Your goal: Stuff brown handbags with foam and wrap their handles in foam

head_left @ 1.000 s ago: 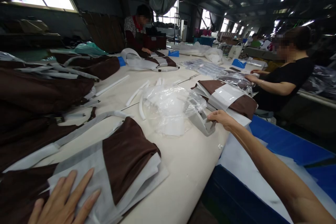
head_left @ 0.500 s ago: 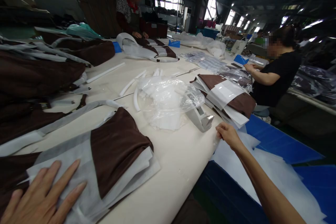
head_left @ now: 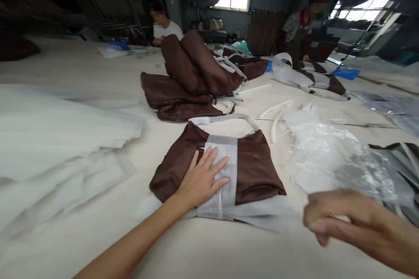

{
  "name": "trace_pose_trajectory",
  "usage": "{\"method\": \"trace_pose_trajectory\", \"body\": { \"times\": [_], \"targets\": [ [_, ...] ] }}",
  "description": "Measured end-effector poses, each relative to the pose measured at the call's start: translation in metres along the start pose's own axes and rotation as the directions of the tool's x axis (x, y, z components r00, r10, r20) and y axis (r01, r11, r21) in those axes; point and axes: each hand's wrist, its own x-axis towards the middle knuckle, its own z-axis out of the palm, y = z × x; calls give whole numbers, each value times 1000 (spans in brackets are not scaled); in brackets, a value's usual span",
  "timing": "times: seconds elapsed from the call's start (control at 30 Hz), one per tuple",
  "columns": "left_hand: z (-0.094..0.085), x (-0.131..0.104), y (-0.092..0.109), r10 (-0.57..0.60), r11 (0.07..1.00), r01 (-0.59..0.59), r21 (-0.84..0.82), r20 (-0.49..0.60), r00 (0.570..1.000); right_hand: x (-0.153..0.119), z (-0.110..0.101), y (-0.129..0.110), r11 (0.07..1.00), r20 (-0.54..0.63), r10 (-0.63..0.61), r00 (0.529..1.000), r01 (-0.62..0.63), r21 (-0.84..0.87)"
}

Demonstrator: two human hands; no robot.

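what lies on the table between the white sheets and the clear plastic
In the head view, the brown bag in its pale band lies between the white sheets and the clear plastic; a curved white strip sits nearer the plastic.

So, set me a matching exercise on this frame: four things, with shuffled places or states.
1 left grip
2 right grip
3 clear plastic
4 wrapped strap

A crumpled, see-through
B arched along the far edge of the brown bag
C curled in, blurred
D spread flat over the pale band

Pairs: 1-D, 2-C, 3-A, 4-B
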Motion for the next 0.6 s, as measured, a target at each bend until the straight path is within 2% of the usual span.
{"method": "trace_pose_trajectory", "body": {
  "times": [0.1, 0.2, 0.3, 0.43, 0.6],
  "targets": [
    [0, -3, 2, -4, 1000, 3, -25, -22, 1000, 98, -7, -31, 993, 230, -111, 967, 101, 54],
    [2, -5, 2, -8, 999, 6, -36, -66, 998, 187, -9, -31, 989, 423, -148, 894, 137, 57],
    [4, -6, 3, -21, 999, 18, -36, -89, 996, 250, -7, -23, 980, 530, -124, 839, 189, -70],
    [7, -9, 3, -48, 997, 41, -72, -100, 994, 293, -5, -24, 930, 560, -24, 828, 224, -291],
    [10, -10, 1, -47, 994, 33, -104, -132, 990, 311, 0, -35, 855, 565, 101, 819, 219, -470]
  ]
}}
